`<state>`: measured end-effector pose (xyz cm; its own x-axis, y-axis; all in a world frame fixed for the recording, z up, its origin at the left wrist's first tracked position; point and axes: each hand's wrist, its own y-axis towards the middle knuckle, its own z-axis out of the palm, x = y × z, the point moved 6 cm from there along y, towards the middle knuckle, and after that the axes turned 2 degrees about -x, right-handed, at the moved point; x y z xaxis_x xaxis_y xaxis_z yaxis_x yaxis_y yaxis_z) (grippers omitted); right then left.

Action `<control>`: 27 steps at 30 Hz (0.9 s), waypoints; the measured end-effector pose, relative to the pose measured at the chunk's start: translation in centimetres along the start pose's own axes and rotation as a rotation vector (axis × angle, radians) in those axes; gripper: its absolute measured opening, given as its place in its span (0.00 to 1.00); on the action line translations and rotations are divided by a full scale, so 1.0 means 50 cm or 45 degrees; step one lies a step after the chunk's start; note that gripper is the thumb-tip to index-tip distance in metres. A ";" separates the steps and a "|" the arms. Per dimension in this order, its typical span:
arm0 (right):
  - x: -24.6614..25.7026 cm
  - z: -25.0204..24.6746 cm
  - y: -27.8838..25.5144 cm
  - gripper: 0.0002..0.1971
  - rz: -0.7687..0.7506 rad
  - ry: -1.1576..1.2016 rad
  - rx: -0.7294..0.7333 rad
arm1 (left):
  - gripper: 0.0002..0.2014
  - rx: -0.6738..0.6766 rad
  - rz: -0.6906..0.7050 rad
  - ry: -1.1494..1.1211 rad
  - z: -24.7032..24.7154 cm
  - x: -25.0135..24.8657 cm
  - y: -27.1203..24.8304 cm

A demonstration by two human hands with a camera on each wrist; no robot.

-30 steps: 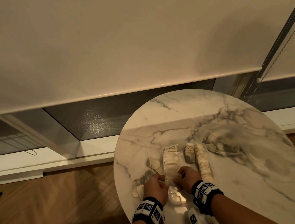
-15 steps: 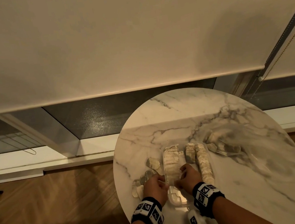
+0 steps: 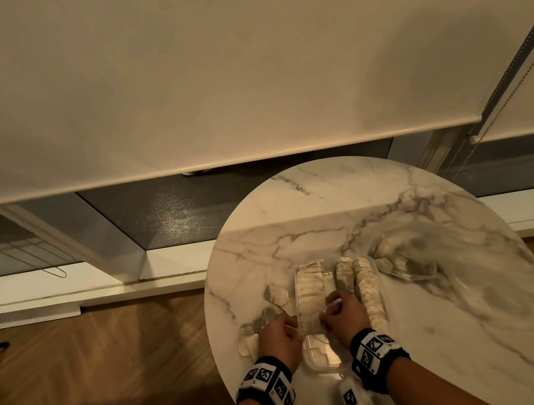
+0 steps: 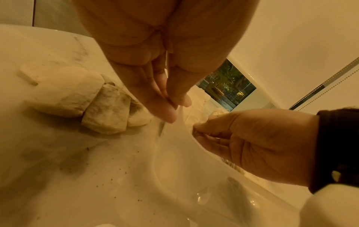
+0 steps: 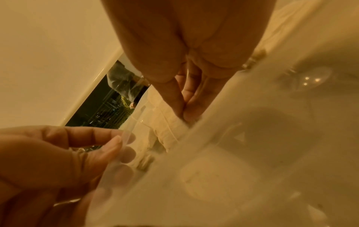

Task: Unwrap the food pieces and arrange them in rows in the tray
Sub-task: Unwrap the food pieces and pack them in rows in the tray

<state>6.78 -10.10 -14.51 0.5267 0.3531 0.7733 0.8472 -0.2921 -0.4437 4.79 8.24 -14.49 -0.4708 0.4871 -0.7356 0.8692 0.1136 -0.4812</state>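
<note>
A clear plastic tray lies on the round marble table, close to its near edge. It holds a left row of pale food pieces, a short middle row and a long right row. My left hand pinches the tray's thin left wall between thumb and fingers. My right hand reaches into the tray, thumb and forefinger pinched on a food piece at the near end of the left row. The tray's near end is bare.
Several pale wrapped pieces lie on the marble left of the tray, close to my left hand. A crumpled clear bag holding more pieces spreads to the right. The table's left edge is near my left wrist; wooden floor lies below.
My right hand has edged slightly farther along the left row. The left hand stays on the tray's left wall, and the tray has not shifted.
</note>
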 end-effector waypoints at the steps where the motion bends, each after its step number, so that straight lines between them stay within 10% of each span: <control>1: 0.003 0.000 0.003 0.15 -0.008 0.002 0.001 | 0.10 0.003 -0.004 -0.004 0.000 0.000 0.000; 12: 0.001 0.015 0.007 0.26 0.034 -0.271 0.198 | 0.11 -0.001 -0.019 -0.032 -0.003 -0.006 -0.003; 27: 0.022 0.025 0.012 0.15 -0.052 -0.353 0.151 | 0.10 0.009 -0.034 -0.052 0.000 -0.013 -0.007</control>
<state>7.99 -8.77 -14.48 0.4770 0.5966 0.6455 0.8617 -0.1727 -0.4771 4.80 7.87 -13.86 -0.4998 0.4481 -0.7412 0.8552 0.1200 -0.5042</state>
